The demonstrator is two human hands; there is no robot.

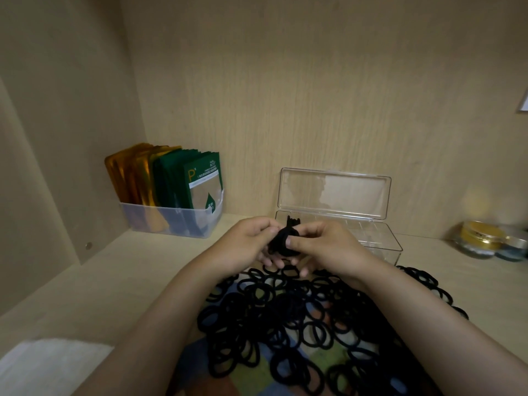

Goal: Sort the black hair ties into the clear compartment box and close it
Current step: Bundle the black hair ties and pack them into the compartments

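Above the hair-tie pile [285, 324], left hand [248, 247] and right hand [323, 247] both pinching one black bundle [283, 241].

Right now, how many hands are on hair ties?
2. The left hand and the right hand both pinch one bundle of hair ties in front of the open compartment box, above the loose pile.

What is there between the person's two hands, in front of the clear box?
In the head view, a small bunch of black hair ties sits between the left hand and the right hand. Both hands pinch it.
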